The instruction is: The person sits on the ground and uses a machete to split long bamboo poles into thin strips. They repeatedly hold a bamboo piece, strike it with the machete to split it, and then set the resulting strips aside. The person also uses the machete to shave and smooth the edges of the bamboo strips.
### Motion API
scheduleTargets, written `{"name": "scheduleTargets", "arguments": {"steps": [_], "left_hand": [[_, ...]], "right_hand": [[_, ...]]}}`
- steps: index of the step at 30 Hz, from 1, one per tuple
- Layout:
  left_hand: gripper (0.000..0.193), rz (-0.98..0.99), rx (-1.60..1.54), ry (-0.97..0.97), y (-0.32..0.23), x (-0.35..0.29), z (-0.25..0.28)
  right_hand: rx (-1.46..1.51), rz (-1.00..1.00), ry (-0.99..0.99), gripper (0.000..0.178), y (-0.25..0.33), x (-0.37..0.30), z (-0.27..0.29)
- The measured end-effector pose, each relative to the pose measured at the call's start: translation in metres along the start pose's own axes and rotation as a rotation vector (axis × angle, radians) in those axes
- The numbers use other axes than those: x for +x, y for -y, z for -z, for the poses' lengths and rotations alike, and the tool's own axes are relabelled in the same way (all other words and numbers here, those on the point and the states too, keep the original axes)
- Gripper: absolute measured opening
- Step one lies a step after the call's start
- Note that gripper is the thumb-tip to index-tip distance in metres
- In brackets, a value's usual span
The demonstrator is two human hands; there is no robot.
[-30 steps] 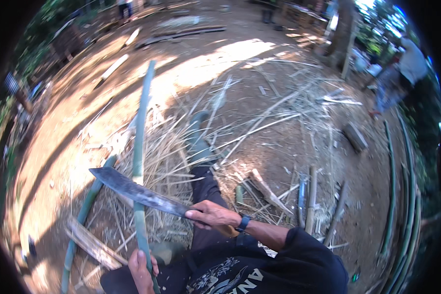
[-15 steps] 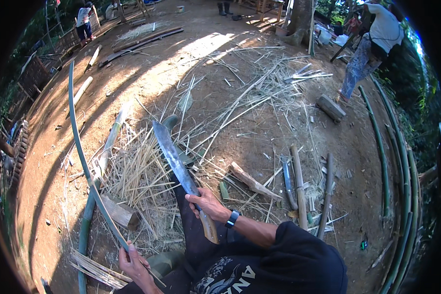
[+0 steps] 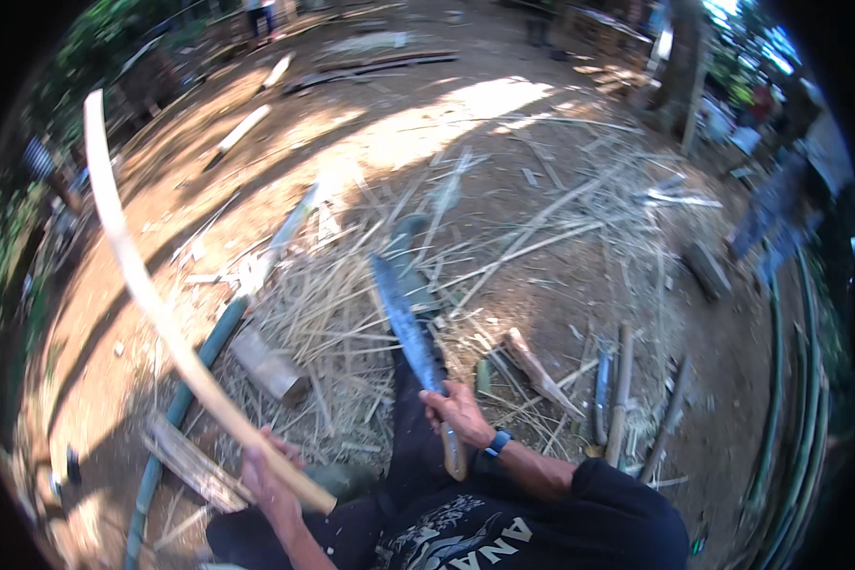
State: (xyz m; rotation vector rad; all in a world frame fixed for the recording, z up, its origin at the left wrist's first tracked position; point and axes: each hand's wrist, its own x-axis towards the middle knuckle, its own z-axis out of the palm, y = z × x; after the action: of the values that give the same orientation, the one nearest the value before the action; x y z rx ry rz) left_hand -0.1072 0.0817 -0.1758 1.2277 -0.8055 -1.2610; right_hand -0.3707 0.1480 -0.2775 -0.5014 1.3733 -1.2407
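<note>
A person is looking down at their own two hands over a dirt yard littered with bamboo trimmings. On the left, the left hand (image 3: 268, 472) is closing its fingers around the lower end of a long pale bamboo strip (image 3: 152, 294). The forearm is coming up from the lower edge and the fist is turned so the strip is slanting up and away to the left, bowing in a curve and blurring toward its far tip, high above the hand. Just beyond that hand, a short cut block of bamboo (image 3: 268, 366) is lying on the straw, and a green bamboo pole (image 3: 195, 375) is running diagonally under the strip, from near the hand's left side up toward the middle of the yard. A flat splintered slat (image 3: 192, 463) is lying just left of the hand.

Between the hands, dark trousers (image 3: 418, 446) are covering an outstretched leg, ending in a green boot (image 3: 407, 249) well ahead of both hands.

On the right, the right hand (image 3: 458, 415) is gripping the wooden handle of a machete (image 3: 410, 328), fingers wrapped tight. A blue wristband is sitting on the wrist, and the dark-sleeved forearm is bending in from the lower right. The blade is pointing up and slightly left, away from the hand, over the leg. Right of this hand, short bamboo offcuts (image 3: 619, 394) are lying near each other on the ground, and long green poles (image 3: 796, 418) are curving along the far right edge.
</note>
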Motion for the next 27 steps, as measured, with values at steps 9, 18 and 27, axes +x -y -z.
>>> {"name": "scheduleTargets", "arguments": {"steps": [9, 18, 27], "left_hand": [[0.037, -0.051, 0.186, -0.129, -0.008, -0.010, 0.053], [0.030, -0.065, 0.316, -0.251, -0.014, -0.015, 0.074], [0.035, -0.065, 0.257, -0.271, -0.021, -0.018, 0.087]], "right_hand": [[0.017, -0.085, -0.050, 0.020, -0.028, 0.018, -0.004], [0.094, -0.206, -0.029, 0.018, -0.071, 0.060, 0.019], [0.079, -0.268, -0.013, 0.018, -0.088, 0.073, 0.034]]}}
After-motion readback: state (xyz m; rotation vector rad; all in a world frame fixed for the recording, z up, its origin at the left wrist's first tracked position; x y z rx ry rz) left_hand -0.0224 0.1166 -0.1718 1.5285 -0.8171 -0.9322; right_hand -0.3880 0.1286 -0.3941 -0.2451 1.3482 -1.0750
